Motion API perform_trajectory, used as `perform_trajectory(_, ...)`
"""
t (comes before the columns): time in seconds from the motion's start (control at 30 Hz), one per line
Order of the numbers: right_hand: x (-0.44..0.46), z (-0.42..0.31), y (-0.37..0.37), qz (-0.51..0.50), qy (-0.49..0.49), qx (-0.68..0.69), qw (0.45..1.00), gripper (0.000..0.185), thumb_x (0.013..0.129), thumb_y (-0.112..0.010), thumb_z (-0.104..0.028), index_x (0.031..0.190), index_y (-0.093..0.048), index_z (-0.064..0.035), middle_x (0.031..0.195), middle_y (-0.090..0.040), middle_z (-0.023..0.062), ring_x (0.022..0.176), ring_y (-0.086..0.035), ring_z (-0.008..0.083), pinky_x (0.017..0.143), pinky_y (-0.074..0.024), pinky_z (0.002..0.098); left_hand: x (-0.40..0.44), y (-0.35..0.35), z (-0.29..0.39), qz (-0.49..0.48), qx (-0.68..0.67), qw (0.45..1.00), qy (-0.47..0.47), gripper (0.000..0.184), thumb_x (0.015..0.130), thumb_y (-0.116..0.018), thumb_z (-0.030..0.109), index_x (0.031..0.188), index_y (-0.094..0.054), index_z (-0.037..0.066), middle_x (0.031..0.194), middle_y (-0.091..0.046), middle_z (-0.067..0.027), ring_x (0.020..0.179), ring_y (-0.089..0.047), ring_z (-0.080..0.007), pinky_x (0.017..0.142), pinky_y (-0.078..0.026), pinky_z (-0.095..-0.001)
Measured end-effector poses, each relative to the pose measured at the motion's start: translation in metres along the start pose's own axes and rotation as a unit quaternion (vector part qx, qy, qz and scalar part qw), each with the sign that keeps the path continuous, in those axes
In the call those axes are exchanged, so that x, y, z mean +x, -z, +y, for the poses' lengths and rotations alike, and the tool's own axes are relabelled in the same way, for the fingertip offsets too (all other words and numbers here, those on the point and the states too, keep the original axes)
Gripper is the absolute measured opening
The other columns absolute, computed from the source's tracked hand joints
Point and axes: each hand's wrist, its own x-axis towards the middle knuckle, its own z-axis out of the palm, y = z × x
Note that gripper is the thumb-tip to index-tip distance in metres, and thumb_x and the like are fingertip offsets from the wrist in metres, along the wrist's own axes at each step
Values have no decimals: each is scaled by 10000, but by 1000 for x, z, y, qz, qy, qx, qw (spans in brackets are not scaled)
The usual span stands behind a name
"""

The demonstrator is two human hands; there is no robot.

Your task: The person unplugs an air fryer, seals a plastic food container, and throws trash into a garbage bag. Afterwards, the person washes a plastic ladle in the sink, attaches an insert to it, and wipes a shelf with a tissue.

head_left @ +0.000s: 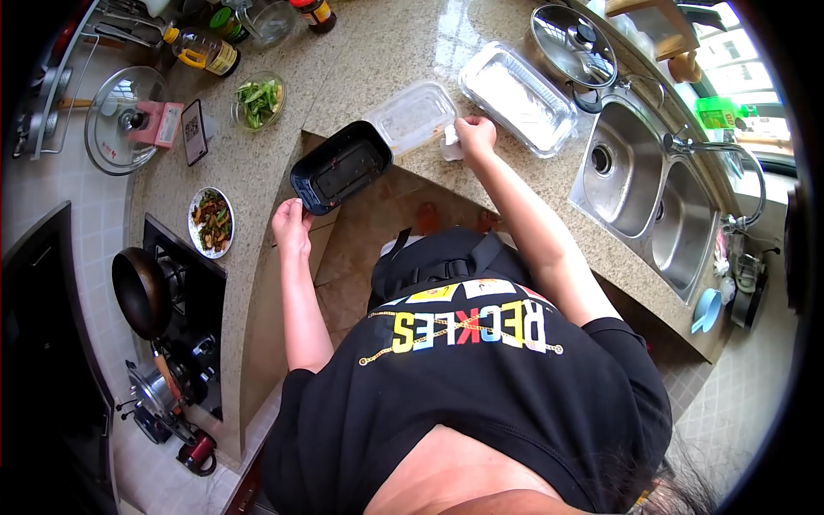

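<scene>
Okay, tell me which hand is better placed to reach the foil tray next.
Right, I'd judge. The right hand is close beside the foil tray, though it pinches something white. The left hand is farther off, gripping the edge of the black tray.

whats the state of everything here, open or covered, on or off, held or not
black tub, uncovered, tilted, specks inside
left hand, holding the tub's edge
right hand, holding white tissue
white tissue, crumpled
clear plastic lid, off the tub
foil tray, uncovered
pot, glass lid on
greens, cut, uncovered
phone, screen lit
frying pan, uncovered
tap, no water seen running
</scene>
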Motion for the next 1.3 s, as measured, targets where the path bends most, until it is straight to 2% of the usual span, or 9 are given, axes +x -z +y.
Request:
perform_trajectory(0.17, -15, 10, -1, -57, -5, 169, 984, 252, 707, -623, -109, 891, -593, 60, 827, -629, 147, 738, -609, 194, 666, -488, 307, 5, 0, 5, 10, -12, 1000, 1, 70, 881, -513, 104, 859, -542, 44, 818, -577, -39, 731, -561, -128, 681, -508, -293)
perform_trajectory(0.23, -39, -10, 12, -74, 40, 236, 968, 108, 777, -586, -50, 856, -576, 24, 710, -586, 41, 596, -537, 89, 539, -433, 216, 6, 0, 8, 9, -19, 1000, -1, 71, 881, -513, 103, 858, -543, 44, 819, -577, -39, 732, -560, -129, 683, -507, -293)
perform_trajectory(0.5, -63, -60, 85, -41, 255, 224, 940, 97, 806, -582, -54, 875, -565, 13, 746, -594, 50, 632, -544, 75, 578, -458, 205, 13, -33, 3, -35, -9, 999, -30, 64, 864, -539, 84, 879, -551, 23, 820, -574, -38, 740, -568, -130, 671, -512, -288)
perform_trajectory(0.67, -84, -90, 110, 58, 492, 13, 869, 105, 736, -632, -43, 826, -578, -34, 717, -600, 68, 597, -565, 134, 577, -466, 261, 11, -81, -11, -77, -2, 997, -16, 82, 854, -567, 105, 860, -564, 23, 768, -578, -17, 678, -561, -101, 628, -490, -254)
perform_trajectory(0.7, -90, -93, 109, 63, 530, -24, 845, 117, 717, -638, -37, 819, -581, -46, 694, -590, 78, 586, -572, 165, 570, -470, 280, 14, -87, -18, -87, 10, 996, -22, 83, 852, -569, 106, 849, -566, 23, 759, -576, -15, 669, -556, -97, 620, -483, -247)
perform_trajectory(0.73, -86, -90, 104, 85, 616, -88, 778, 132, 700, -638, -29, 816, -585, -65, 656, -562, 74, 573, -566, 204, 546, -472, 304, 11, -95, -20, -90, 21, 995, -21, 86, 850, -573, 104, 836, -566, 19, 752, -572, -13, 657, -547, -91, 609, -476, -237)
perform_trajectory(0.83, -97, -80, 85, 10, 673, -111, 731, 151, 663, -641, -47, 761, -537, -96, 668, -538, 51, 587, -550, 215, 511, -468, 321, 8, -111, -33, -104, -3, 995, 8, 78, 854, -561, 90, 823, -560, 19, 750, -568, -14, 645, -546, -89, 598, -480, -236)
perform_trajectory(1.1, -113, -39, 45, -153, 688, -235, 669, 134, 680, -596, -119, 736, -476, -101, 701, -476, 40, 647, -542, 199, 527, -475, 309, 0, -114, -52, -89, -21, 996, 19, 75, 877, -504, 82, 867, -539, 16, 812, -581, -37, 738, -576, -110, 704, -513, -280)
perform_trajectory(1.3, -107, -28, 25, -232, 697, -255, 629, 139, 689, -602, -142, 755, -490, -92, 727, -490, 53, 678, -549, 217, 561, -481, 327, -10, -123, -51, -89, -28, 995, 32, 78, 878, -502, 101, 887, -528, 28, 820, -565, -35, 757, -569, -108, 688, -512, -282)
